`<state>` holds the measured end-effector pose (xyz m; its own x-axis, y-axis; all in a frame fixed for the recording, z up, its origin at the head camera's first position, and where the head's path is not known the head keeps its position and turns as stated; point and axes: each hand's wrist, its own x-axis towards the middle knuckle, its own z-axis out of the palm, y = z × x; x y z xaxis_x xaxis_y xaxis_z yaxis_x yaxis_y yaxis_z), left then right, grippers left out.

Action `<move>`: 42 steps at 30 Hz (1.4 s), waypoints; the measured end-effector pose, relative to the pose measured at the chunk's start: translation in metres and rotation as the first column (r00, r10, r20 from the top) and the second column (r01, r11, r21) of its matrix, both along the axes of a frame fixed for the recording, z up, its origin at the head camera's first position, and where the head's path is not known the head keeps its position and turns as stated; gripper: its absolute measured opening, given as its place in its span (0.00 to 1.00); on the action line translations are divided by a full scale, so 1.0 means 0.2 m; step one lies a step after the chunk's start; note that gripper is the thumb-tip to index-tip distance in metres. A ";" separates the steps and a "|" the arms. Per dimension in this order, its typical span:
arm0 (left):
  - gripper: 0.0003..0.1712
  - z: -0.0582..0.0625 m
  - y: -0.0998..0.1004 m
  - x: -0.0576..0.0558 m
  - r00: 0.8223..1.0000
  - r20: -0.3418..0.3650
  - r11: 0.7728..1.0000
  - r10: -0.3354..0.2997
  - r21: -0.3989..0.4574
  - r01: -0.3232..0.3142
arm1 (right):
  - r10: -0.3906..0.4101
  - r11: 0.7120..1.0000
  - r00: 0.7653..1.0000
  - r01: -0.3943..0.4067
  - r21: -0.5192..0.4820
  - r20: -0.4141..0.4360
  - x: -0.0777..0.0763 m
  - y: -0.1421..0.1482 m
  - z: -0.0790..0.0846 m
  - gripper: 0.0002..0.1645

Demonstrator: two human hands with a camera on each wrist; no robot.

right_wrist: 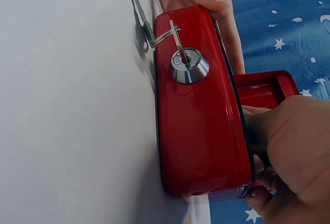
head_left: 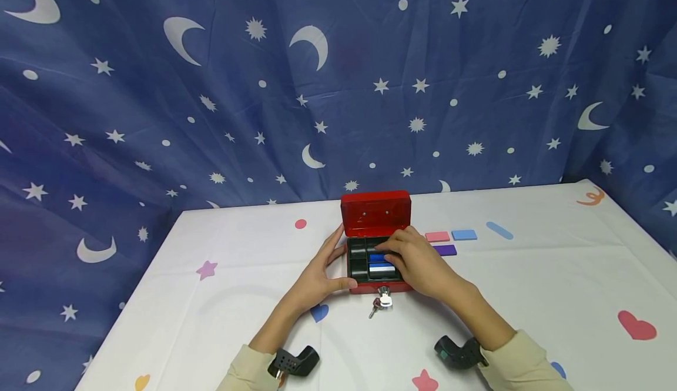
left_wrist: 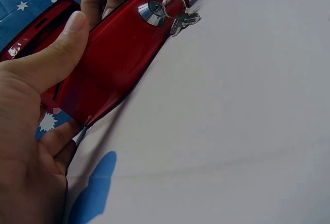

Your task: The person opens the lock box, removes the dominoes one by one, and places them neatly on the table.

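A red cash box [head_left: 379, 288] stands on the table with its lid [head_left: 375, 209] raised at the back. Inside is a black divided tray [head_left: 358, 260]. Its right part holds blue blocks [head_left: 377, 258], the front one with a white stripe. My left hand [head_left: 315, 279] holds the box's left side, thumb at the front corner and fingers along the side. My right hand [head_left: 420, 261] reaches over the right edge into the tray, fingertips around the rear blue block; I cannot tell whether they pinch it. Keys [right_wrist: 154, 38] hang from the round lock [right_wrist: 189, 65] on the front.
Right of the box lie flat pink [head_left: 437, 236], light blue [head_left: 464, 235] and purple [head_left: 445, 250] blocks, the purple one close to my right hand. A white cloth printed with hearts and stars covers the table. Behind it hangs a blue curtain [head_left: 338, 97] with moons and stars.
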<state>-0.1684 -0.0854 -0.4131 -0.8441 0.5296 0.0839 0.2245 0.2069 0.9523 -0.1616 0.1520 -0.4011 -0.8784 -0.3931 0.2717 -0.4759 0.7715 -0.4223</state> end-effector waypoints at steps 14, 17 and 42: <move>0.59 0.00 0.00 -0.01 1.000 -0.005 1.000 0.000 -0.003 0.000 | 0.059 0.998 0.998 -0.059 0.002 -0.020 -0.01 0.01 0.00 0.09; 0.60 0.00 0.00 -0.01 1.000 -0.012 1.000 -0.005 -0.003 0.005 | 0.057 0.998 0.998 -0.057 -0.006 0.010 -0.01 0.01 0.01 0.10; 0.59 0.02 0.00 0.00 1.000 -0.019 1.000 -0.019 0.011 0.019 | 0.046 0.996 0.998 -0.042 -0.077 0.047 0.01 0.02 0.04 0.18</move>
